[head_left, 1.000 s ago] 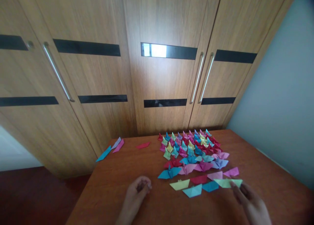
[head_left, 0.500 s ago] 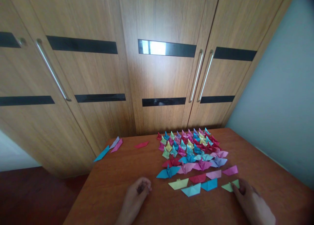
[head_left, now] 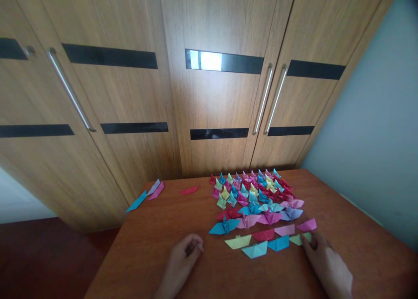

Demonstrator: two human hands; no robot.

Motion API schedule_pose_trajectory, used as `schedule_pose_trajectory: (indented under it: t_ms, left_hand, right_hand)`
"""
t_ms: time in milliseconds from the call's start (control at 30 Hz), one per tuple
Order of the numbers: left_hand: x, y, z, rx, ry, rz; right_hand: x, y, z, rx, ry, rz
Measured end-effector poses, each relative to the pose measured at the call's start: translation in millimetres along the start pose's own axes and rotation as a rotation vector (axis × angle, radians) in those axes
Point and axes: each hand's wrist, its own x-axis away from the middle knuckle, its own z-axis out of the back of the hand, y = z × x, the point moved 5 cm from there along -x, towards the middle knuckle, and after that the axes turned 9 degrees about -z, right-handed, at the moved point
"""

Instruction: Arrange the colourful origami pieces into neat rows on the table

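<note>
My right hand [head_left: 325, 257] pinches the right end of a light green folded paper piece [head_left: 296, 240] on the table. The green piece lies close beside a blue folded paper piece [head_left: 278, 243]. Left of that are a pale aqua piece [head_left: 255, 250] and a yellow-green one [head_left: 238, 242]. Behind lie a red piece [head_left: 263, 235], a pink piece [head_left: 284, 230] and a magenta piece [head_left: 307, 225]. My left hand [head_left: 184, 260] rests at the table's front with its fingers curled together; whether anything is in them is hidden.
Rows of colourful origami cranes [head_left: 250, 194] cover the back right of the wooden table [head_left: 156, 229]. A red strip [head_left: 189, 190], a blue strip [head_left: 137, 201], a pink strip [head_left: 156, 191] and a lilac one lie at the back left. Wooden wardrobe doors [head_left: 215, 99] stand behind.
My right hand has slid the light green paper piece to the left, up close to the blue one. My left hand has stayed nearly where it was.
</note>
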Motion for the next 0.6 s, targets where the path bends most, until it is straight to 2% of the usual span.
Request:
schedule_pose_trajectory:
  t_ms: [267,433,533,600]
  left_hand:
    - [-1,-1,-0.2,0.019,0.003,0.001]
    - [0,6,1.2,0.023,0.008,0.004]
    - [0,8,1.0,0.037,0.015,0.01]
    - [-1,6,0.5,0.056,0.015,0.03]
  right_hand:
    - [2,-2,3,-0.011,0.037,0.01]
    - [2,7,4,-0.041,0.035,-0.058]
    - [13,3,3,-0.135,0.098,-0.03]
    - [30,-11,0,-0.252,0.12,0.054]
